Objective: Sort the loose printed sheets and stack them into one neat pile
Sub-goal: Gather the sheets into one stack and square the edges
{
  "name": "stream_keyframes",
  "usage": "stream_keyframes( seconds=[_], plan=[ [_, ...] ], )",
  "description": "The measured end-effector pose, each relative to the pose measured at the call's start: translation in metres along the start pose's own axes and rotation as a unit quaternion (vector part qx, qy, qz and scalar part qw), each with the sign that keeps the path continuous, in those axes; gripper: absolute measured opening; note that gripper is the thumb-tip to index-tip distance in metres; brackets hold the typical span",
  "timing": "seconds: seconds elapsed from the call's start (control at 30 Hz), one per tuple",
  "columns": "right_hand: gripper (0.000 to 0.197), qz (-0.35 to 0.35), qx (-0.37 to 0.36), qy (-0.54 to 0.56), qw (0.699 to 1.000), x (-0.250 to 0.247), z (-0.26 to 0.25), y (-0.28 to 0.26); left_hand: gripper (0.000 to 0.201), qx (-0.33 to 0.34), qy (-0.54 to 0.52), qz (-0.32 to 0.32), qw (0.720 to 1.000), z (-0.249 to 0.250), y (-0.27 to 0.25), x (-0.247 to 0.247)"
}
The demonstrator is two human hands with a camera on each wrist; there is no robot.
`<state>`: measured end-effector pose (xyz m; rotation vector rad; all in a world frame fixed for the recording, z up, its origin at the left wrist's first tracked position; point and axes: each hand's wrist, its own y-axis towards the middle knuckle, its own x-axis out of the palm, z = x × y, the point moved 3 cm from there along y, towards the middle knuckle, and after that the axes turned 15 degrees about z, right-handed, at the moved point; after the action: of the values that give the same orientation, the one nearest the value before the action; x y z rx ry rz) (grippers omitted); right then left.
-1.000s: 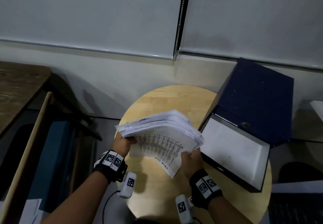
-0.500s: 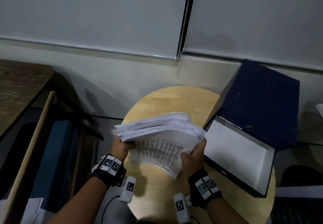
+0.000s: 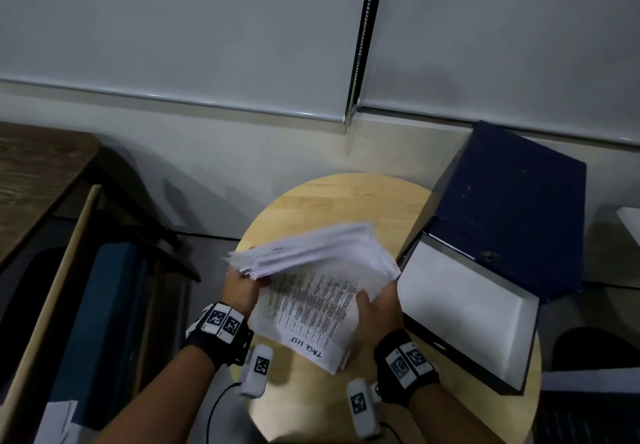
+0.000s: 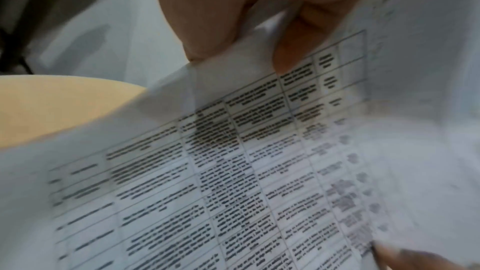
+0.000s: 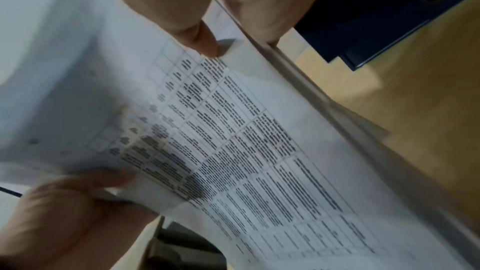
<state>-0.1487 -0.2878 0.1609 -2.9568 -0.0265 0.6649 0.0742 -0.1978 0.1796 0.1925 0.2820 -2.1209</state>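
Printed sheets (image 3: 313,263) at frame centre are gripped at both ends, left hand (image 3: 242,289) and right hand (image 3: 377,308) fingers clamped, probably to align the edges above the desk (image 3: 332,197).

One paper bundle (image 3: 311,263); one blue binder (image 3: 512,222); one round table (image 3: 311,197); two hands.

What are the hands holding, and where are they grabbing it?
Both hold the bundle of printed sheets: the left hand grips its left edge, the right hand its right edge.

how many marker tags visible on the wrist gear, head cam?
6. Two on the left wristband, two on the right wristband, one on each white pod: left, right. Others may be hidden.
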Motion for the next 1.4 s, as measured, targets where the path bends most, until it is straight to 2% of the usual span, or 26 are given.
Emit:
stream_keyframes(
  seconds=[0.03,0.1,0.17,0.3,0.43,0.53,0.63,0.77,0.9,1.0,1.1,1.2,1.33,1.4],
  plan=[
    [0.049,0.016,-0.009,-0.001,1.000,-0.003,-0.012,0.000,0.032,0.029,0.011,-0.001,1.000,0.003,0.000,-0.001],
    [0.053,0.041,-0.045,0.015,0.998,-0.008,-0.033,0.000,0.033,0.030,-0.079,0.005,0.996,0.021,-0.001,-0.015],
    [0.046,0.053,-0.086,0.046,0.994,-0.012,-0.048,-0.003,0.036,0.037,-0.141,0.004,0.989,0.037,-0.003,-0.014],
    [0.045,0.014,-0.132,0.112,0.985,-0.016,-0.047,-0.016,0.047,0.055,-0.166,0.004,0.985,0.040,-0.015,-0.024],
    [0.068,-0.006,-0.102,0.107,0.989,-0.014,-0.019,-0.016,0.061,0.061,-0.118,-0.017,0.991,0.007,-0.014,-0.034],
    [0.074,0.015,-0.129,0.100,0.987,-0.014,-0.016,-0.012,0.055,0.008,-0.135,-0.002,0.991,-0.011,-0.006,-0.036],
    [0.065,0.011,-0.118,0.130,0.984,-0.011,-0.025,-0.012,0.056,0.009,-0.162,-0.010,0.987,-0.016,0.001,-0.038],
    [0.061,-0.003,-0.126,0.165,0.978,-0.008,-0.030,-0.009,0.068,0.028,-0.163,-0.037,0.986,-0.007,0.007,-0.035],
    [0.075,-0.017,-0.109,0.181,0.977,-0.003,-0.030,-0.010,0.073,0.047,-0.132,-0.030,0.990,-0.004,0.012,-0.031],
    [0.071,-0.019,-0.112,0.153,0.982,0.002,-0.032,-0.010,0.070,0.040,-0.118,-0.031,0.992,-0.006,0.015,-0.029],
    [0.072,-0.018,-0.103,0.135,0.985,0.005,-0.034,-0.008,0.078,0.031,-0.144,-0.023,0.989,-0.003,0.015,-0.027],
    [0.071,-0.020,-0.099,0.134,0.986,0.006,-0.029,-0.003,0.067,0.060,-0.140,-0.019,0.988,0.006,0.011,-0.025],
    [0.057,-0.018,-0.107,0.126,0.986,0.008,-0.029,0.000,0.072,0.045,-0.147,-0.008,0.988,0.005,0.014,-0.024],
    [0.049,-0.034,-0.123,0.108,0.986,0.008,-0.028,0.002,0.065,0.044,-0.121,-0.021,0.991,0.000,0.018,-0.023]
  ],
)
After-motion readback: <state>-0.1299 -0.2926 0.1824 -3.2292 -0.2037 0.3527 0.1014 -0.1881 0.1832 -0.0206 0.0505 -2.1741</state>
